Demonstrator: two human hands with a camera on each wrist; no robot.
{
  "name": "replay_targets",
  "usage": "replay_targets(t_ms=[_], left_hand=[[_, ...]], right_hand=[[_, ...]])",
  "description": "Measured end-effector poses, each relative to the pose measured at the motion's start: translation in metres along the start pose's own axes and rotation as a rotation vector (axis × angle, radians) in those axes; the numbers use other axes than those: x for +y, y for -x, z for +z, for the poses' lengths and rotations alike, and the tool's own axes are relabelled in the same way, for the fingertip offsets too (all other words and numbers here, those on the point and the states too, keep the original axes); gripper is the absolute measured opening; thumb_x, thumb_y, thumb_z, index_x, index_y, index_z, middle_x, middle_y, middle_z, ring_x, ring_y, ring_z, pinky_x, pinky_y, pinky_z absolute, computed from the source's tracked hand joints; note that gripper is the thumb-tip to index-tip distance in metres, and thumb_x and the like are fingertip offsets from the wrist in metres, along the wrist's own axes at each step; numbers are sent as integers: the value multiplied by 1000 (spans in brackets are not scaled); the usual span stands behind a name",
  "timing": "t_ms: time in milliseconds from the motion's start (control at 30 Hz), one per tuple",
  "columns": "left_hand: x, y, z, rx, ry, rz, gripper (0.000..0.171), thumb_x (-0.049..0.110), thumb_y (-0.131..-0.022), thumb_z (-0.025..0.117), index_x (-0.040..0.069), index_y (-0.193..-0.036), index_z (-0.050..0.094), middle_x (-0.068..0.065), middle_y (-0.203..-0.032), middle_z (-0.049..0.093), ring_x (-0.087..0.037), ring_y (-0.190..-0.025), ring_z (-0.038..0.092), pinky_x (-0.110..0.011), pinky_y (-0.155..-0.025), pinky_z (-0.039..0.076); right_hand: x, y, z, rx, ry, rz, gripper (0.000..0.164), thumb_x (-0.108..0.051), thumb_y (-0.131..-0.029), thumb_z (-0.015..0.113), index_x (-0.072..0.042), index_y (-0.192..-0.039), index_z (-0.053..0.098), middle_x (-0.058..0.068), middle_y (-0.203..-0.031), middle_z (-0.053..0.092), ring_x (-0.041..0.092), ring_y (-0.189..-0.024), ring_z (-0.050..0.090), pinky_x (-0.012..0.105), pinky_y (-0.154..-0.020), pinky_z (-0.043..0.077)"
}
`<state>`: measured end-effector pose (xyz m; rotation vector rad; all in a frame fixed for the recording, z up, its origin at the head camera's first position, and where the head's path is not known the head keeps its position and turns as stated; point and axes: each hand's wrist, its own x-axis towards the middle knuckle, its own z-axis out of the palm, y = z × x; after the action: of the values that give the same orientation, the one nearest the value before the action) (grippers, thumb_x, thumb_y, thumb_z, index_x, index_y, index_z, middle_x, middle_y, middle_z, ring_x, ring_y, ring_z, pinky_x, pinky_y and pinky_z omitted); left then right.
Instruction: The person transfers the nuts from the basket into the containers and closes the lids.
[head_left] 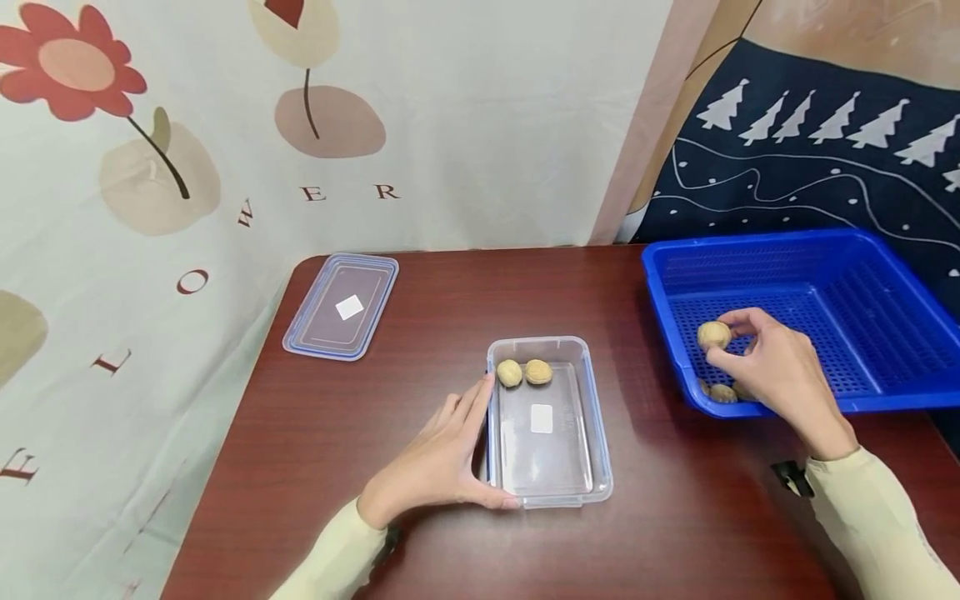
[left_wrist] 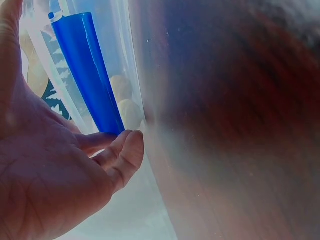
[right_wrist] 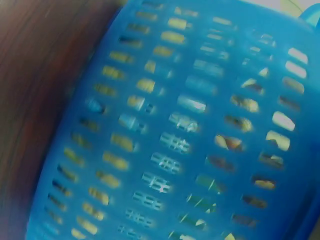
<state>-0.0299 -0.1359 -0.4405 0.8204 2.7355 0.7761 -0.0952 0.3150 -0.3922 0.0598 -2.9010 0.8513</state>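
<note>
Walnut (head_left: 714, 335), 1: hung over basket (head_left: 765, 271), pinched by right hand (head_left: 783, 358); seemed light, hard, apt to roll, best gripped across its sides; left hand (head_left: 438, 462) lay spread against box (head_left: 547, 462).

Cams: head wide from above, both wrist cams tight and low

Head: above and behind both grips, faces forward and down, farthest off; spans left hand (head_left: 438, 458) at the clear box (head_left: 542, 467) through right hand (head_left: 783, 367) over the blue basket (head_left: 873, 354). Left wrist: beside the palm, very near, looks along the box side past the fingertips to the blue clip (left_wrist: 87, 70); shares left hand, box, tabletop (head_left: 435, 325) and tree-print cloth (head_left: 806, 171) with head. Right wrist: low behind the pinch, faces the slotted basket wall, near enough to nearly fill frame; shares basket and tabletop with head
</note>
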Motion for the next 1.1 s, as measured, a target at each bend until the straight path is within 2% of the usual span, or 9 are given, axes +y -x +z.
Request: replay_targets(t_ms=[100,167,267,367,500,633,867,967,1100], left_hand=[[0,-1,-3,1,-1,13,156,85,-68,86,8,-176,3,-9,-177,26,-27,-134,44,-51,-116,42],[3,-6,-3,-1,3,31,155,84,-69,87,8,-176,4,-8,-177,26,-27,-132,44,-50,-114,43],[5,-10,-4,-6,8,40,155,82,-69,88,7,-176,5,-8,-178,25,-28,-132,44,-50,-115,43],[6,-8,-3,-11,25,17,155,82,-68,88,8,-176,5,-7,-178,25,-29,-135,44,-52,-115,43],[5,-4,-1,-18,39,-19,155,85,-68,86,11,-177,3,-7,-178,24,-32,-137,43,-55,-113,44],[3,0,-3,-3,13,-12,156,86,-68,85,8,-176,4,-11,-177,27,-33,-137,44,-57,-114,42],[0,0,-3,21,-21,16,155,87,-70,83,5,-175,5,-14,-176,27,-33,-140,41,-59,-118,37],[1,-3,-2,12,-16,15,156,87,-69,83,5,-175,4,-16,-175,29,-34,-142,40,-59,-118,36],[3,-4,-1,0,-3,15,157,85,-68,85,4,-175,4,-17,-174,31,-34,-142,40,-58,-120,34]], right_hand=[[-5,1,5,84,-32,-8,43,-27,-96,80,-2,-130,68,12,-91,68,24,-70,53,33,-54,39],[-6,4,2,135,-45,-8,44,-27,-96,81,-3,-132,69,15,-97,70,22,-70,52,30,-56,38],[-9,6,3,182,-71,-16,46,-27,-96,83,-5,-134,69,16,-104,72,17,-70,51,27,-57,37],[-16,7,9,198,-108,-48,46,-28,-96,85,-8,-134,70,13,-94,70,16,-68,51,26,-55,37],[-27,6,19,230,-152,-84,46,-28,-94,87,-10,-133,72,6,-76,60,16,-64,50,27,-52,38],[-37,5,30,271,-169,-111,44,-28,-92,89,-15,-130,73,1,-70,55,15,-61,50,30,-46,35],[-56,4,49,251,-236,-295,46,-14,-89,89,-10,-131,71,3,-77,59,14,-64,51,26,-57,39],[-65,9,56,217,-243,-336,45,-14,-88,90,-10,-129,72,2,-81,60,13,-65,51,24,-57,39],[-77,16,64,164,-225,-355,45,-17,-88,91,-11,-129,72,-1,-83,57,13,-66,47,27,-56,37]])
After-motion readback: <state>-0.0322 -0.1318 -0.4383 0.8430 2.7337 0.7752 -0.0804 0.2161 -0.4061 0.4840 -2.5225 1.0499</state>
